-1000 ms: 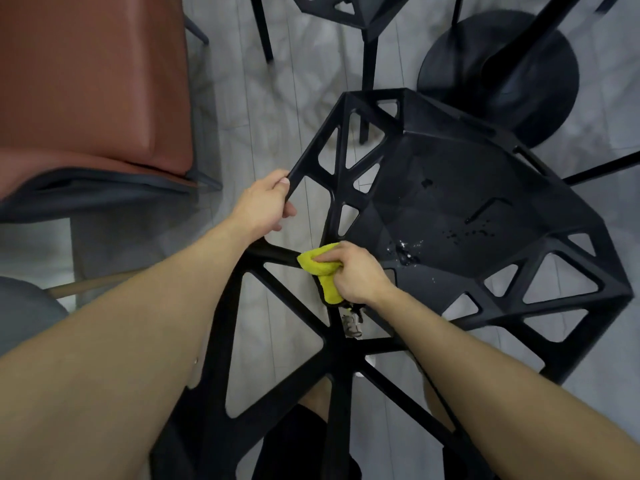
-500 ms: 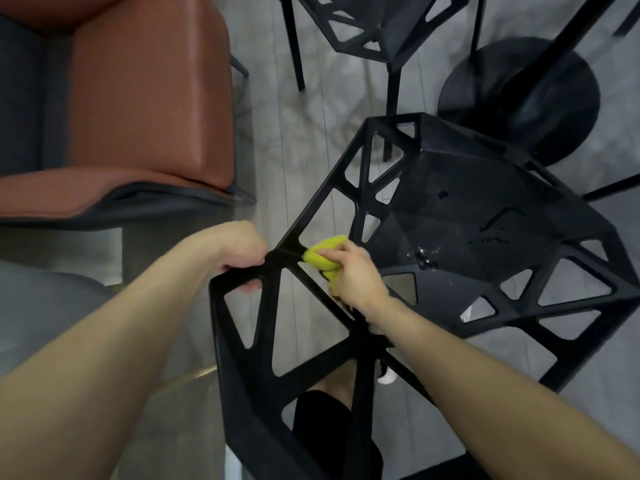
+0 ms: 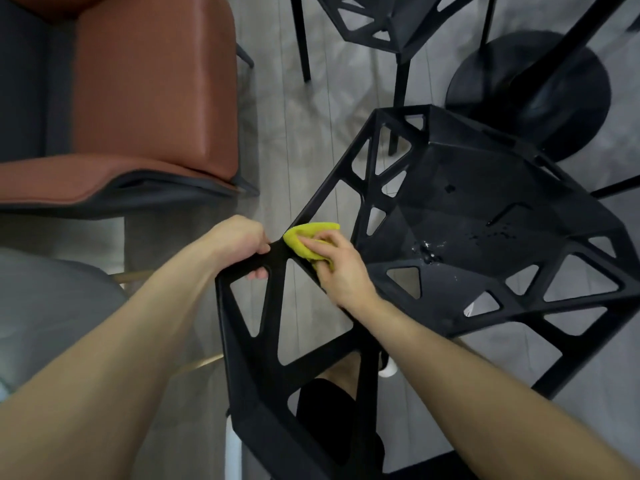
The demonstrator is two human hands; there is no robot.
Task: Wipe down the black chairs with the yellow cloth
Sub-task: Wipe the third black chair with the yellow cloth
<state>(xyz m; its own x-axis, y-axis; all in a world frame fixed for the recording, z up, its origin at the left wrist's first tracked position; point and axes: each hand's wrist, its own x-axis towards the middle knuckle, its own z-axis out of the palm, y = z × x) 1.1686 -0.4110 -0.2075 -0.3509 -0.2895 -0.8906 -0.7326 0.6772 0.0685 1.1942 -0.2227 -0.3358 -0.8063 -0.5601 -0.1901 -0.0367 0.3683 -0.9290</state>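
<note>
A black lattice chair (image 3: 485, 209) with triangular cut-outs stands in front of me, with water drops on its seat. My left hand (image 3: 239, 242) grips the top bar of its backrest, fingers curled round the bar. Just to the right, my right hand (image 3: 337, 268) holds the bunched yellow cloth (image 3: 306, 239) pressed onto a backrest strut near the top corner. A second black chair (image 3: 391, 22) stands at the top of the view, partly cut off.
A brown leather armchair (image 3: 149, 98) with dark trim stands at the upper left. A round black table base (image 3: 530, 95) with its post lies at the upper right. A grey seat (image 3: 45, 306) is at the left edge. Grey plank floor lies between them.
My left hand slid down along the backrest's top bar towards the corner. My right hand moved the cloth up the strut towards the top corner. The camera view shifted.
</note>
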